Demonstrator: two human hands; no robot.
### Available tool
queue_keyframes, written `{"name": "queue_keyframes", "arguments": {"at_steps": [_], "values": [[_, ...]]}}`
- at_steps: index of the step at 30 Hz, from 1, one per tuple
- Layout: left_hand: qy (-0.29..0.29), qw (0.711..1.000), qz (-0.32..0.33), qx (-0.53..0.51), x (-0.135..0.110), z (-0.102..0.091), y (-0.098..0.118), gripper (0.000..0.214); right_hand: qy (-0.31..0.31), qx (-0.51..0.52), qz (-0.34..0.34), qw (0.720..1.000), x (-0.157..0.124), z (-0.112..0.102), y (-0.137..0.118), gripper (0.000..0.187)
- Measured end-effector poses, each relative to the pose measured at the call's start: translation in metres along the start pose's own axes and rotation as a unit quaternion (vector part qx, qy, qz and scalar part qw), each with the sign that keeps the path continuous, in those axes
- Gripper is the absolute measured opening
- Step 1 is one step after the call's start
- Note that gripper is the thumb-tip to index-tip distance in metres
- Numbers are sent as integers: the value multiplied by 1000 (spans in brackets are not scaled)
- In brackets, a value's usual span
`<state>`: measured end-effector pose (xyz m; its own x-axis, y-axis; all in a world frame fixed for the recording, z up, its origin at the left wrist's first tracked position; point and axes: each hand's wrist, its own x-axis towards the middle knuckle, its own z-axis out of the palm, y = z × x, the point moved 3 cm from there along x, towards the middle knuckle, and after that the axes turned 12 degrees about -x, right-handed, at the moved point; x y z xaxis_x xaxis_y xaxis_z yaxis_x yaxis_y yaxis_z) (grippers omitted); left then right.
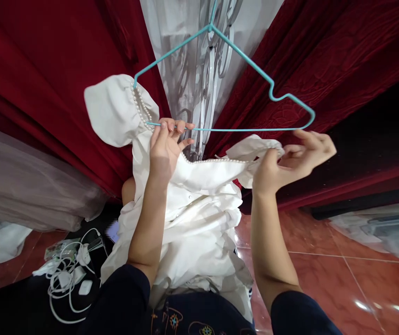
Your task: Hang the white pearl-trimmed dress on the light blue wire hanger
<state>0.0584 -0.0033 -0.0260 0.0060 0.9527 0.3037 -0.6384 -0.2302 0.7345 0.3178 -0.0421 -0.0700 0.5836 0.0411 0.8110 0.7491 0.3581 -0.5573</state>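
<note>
A white dress (202, 177) with pearl trim along its neckline lies across my lap. Above it is a light-blue hanger (248, 130), its left end inside the puffed left-side sleeve (110, 109). My left hand (167, 144) pinches the hanger's bottom bar near that sleeve. The hanger's right end is bare of cloth. Just below that end, my right hand (292, 160) grips the pearl-edged opening of the other sleeve (251, 148), thumb on the cloth. Its raised fingers are close to the hanger's corner; whether they touch is unclear.
Red curtains (91, 70) hang on both sides of a white drape (171, 51) with grey ring patterns. At lower left, a tangle of white cables (64, 284) and a small white case (85, 287) rest on a black surface. Reddish floor tiles (353, 279) show at right.
</note>
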Motion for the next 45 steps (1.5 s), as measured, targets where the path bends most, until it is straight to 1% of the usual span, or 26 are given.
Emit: {"name": "queue_keyframes", "arguments": {"at_steps": [1, 2, 3, 4, 6, 8, 11, 14, 17, 19, 21, 24, 26, 28, 31, 33, 35, 37, 40, 41, 42, 43, 45], "values": [[-3, 1000, 6, 1, 0, -2, 4, 38, 24, -3, 26, 999, 7, -2, 13, 31], [-9, 1000, 13, 1, 0, -3, 7, 37, 35, 2, 43, 998, 16, -3, 26, 29], [-16, 1000, 18, 1, -1, -3, 9, 36, 29, 15, 42, 999, 27, -1, 36, 27], [-21, 1000, 22, 2, -2, -2, 11, 35, 23, 29, 28, 999, 40, 1, 42, 26], [-20, 999, 22, 11, -4, 0, 12, 37, 5, 47, -9, 999, 64, 8, 46, 26], [-8, 1000, 14, 26, -6, 1, 11, 41, -32, 51, -34, 998, 85, 18, 37, 27], [-2, 999, 12, 34, -7, 2, 10, 43, -109, 60, -53, 991, 107, 36, 9, 30], [-6, 999, 26, 29, -8, 3, 10, 41, -186, 63, -54, 979, 119, 52, -20, 35], [-7, 999, 38, 19, -12, 7, 9, 38, -239, 16, -47, 970, 123, 57, -38, 34], [-4, 999, 44, 12, -13, 9, 8, 36, -254, -17, -39, 966, 123, 51, -42, 28], [2, 999, 49, 11, -13, 8, 7, 35, -265, -24, -14, 964, 120, 39, -40, 25], [5, 998, 53, 18, -8, 4, 8, 35, -269, 5, 56, 961, 114, 23, -33, 27], [5, 998, 54, 25, -5, 1, 9, 35, -259, 24, 80, 962, 112, 20, -32, 27], [4, 998, 52, 31, -3, -2, 12, 36, -251, 29, 59, 966, 112, 28, -39, 28], [0, 998, 50, 35, -4, -3, 14, 40, -241, 21, 10, 970, 115, 52, -57, 32], [-4, 998, 52, 34, -5, -2, 15, 41, -250, 27, 16, 968, 114, 69, -66, 35], [-5, 998, 53, 35, -7, -1, 15, 41, -276, 45, 40, 959, 110, 77, -68, 33], [0, 998, 51, 41, -9, 1, 14, 40, -266, 78, 40, 960, 102, 73, -69, 23], [6, 998, 43, 48, -11, 3, 12, 38, -178, 149, -11, 973, 82, 45, -74, 6], [7, 998, 40, 49, -11, 3, 12, 36, -173, 164, -24, 971, 72, 36, -76, 4], [7, 998, 36, 50, -12, 4, 13, 35, -201, 167, -31, 965, 60, 29, -79, 7], [9, 998, 33, 51, -12, 5, 13, 34, -258, 159, -35, 952, 47, 26, -81, 11], [17, 998, 30, 53, -14, 6, 15, 33, -396, 122, -42, 909, 19, 24, -83, 21]]}}
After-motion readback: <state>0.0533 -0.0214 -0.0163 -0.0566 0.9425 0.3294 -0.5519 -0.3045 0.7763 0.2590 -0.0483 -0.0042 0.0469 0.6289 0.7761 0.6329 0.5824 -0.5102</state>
